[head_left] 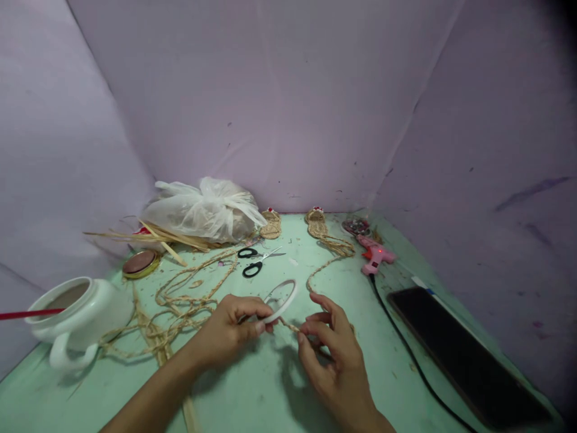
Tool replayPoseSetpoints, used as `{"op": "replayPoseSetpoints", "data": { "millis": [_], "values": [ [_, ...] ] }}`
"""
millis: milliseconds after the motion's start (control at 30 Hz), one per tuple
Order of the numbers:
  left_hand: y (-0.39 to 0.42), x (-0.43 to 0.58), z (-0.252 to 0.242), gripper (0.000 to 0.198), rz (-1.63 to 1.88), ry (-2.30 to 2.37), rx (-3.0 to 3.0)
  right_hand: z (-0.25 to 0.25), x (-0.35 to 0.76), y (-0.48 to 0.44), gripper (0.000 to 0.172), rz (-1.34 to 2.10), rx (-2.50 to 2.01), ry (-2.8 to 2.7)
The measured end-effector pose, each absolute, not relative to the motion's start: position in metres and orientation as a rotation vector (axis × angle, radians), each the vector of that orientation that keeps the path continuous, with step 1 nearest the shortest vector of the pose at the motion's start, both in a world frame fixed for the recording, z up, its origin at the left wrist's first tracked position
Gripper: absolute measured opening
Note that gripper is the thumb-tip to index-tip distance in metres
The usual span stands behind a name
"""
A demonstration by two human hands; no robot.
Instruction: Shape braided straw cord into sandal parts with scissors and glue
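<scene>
My left hand (232, 328) is closed on a white ring-shaped roll of tape (282, 299), held tilted just above the green table (252, 397). My right hand (331, 349) pinches a braided straw cord (322, 264) close to the roll; the cord's end runs between both hands. From my right fingers the cord curves away toward a small woven sandal (317, 221) at the back.
Black-handled scissors (255, 260) lie behind the hands. A pink glue gun (375, 255) with a black cable (406, 349) sits right, beside a dark flat slab (464, 355). Left: white pot (83, 313), loose braided straw (180, 307), plastic bag (202, 210), round tin lid (140, 263), second sandal (271, 224).
</scene>
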State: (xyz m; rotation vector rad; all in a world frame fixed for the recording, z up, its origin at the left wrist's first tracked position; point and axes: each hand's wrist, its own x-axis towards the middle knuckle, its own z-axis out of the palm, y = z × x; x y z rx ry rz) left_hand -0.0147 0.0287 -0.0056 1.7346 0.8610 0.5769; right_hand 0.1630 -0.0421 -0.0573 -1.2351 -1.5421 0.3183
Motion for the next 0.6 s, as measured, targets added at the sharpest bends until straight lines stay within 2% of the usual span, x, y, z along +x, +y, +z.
{"op": "replayPoseSetpoints", "data": {
  "millis": [167, 467, 600],
  "values": [
    [0.032, -0.015, -0.01, 0.012, 0.529, 0.698, 1.762, -0.057, 0.162, -0.042, 0.012, 0.327, -1.256, -1.47],
    [0.035, -0.017, -0.021, 0.018, 0.464, 0.55, 1.877, -0.05, 0.163, -0.042, 0.021, 0.411, -1.14, -1.603],
    [0.029, -0.017, -0.013, 0.014, 0.409, 0.575, 2.085, -0.053, 0.164, -0.043, 0.024, 0.35, -1.136, -1.649]
  ]
}}
